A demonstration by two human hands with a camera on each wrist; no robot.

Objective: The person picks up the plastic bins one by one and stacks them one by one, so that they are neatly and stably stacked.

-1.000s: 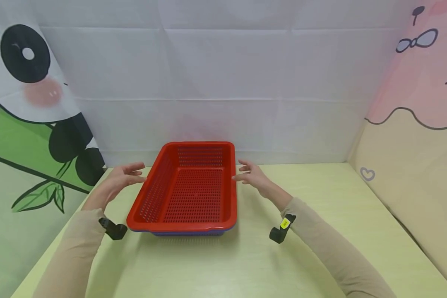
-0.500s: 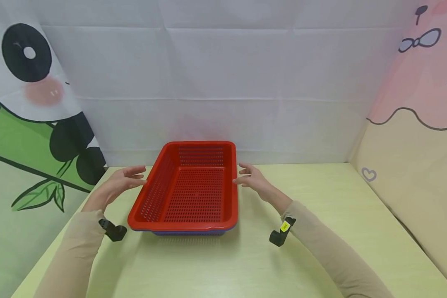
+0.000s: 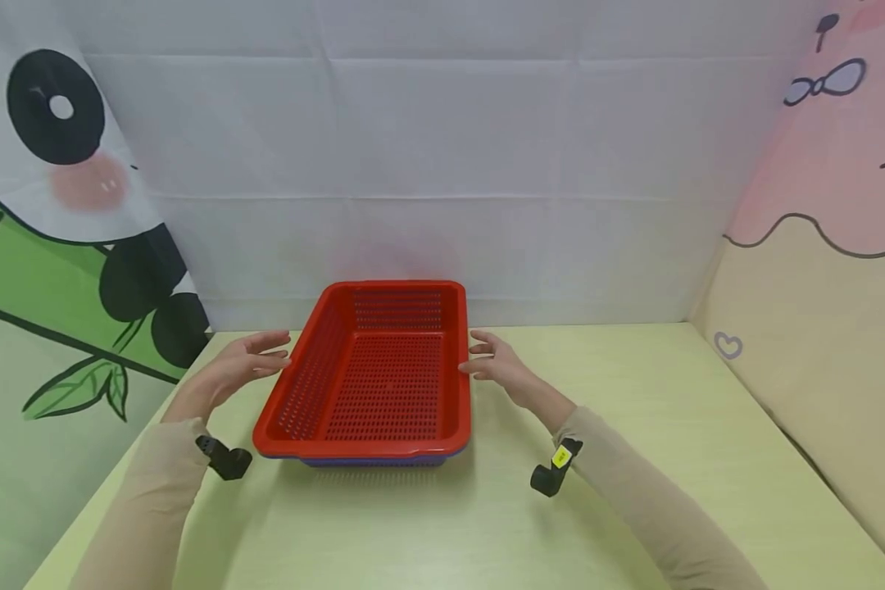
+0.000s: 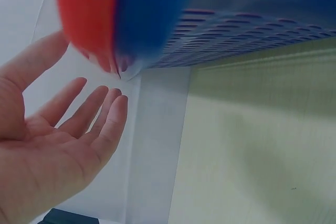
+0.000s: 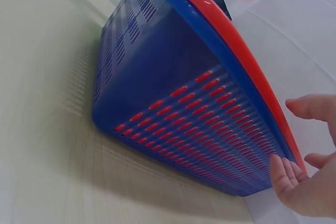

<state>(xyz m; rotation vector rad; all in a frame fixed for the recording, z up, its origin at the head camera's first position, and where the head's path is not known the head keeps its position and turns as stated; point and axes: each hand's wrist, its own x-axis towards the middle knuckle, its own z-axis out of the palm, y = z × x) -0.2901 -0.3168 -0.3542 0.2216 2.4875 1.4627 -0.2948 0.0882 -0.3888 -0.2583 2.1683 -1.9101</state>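
Note:
A red plastic basket (image 3: 391, 385) with slotted walls and floor sits nested inside a blue basket (image 5: 173, 108) on the table. My left hand (image 3: 239, 367) is at the left rim, fingers loosely extended and not wrapped round it. In the left wrist view, the thumb tip of that left hand (image 4: 63, 129) meets or overlaps the red rim, and the other fingers spread below. Opposite, my right hand (image 3: 503, 369) is beside the right rim. The right wrist view has the right hand's (image 5: 310, 177) fingertips near the blue wall; whether they touch is unclear.
The pale yellow table (image 3: 597, 393) extends in front and to the right. A white backdrop (image 3: 442, 164) stands close behind the baskets, with cartoon-printed cloth (image 3: 819, 311) on both sides. A black wrist camera (image 3: 224, 457) hangs at the left sleeve, another camera (image 3: 553, 471) at the right.
Both hands have shifted slightly toward me along the rims, the right one a bit more. The baskets have stayed in place.

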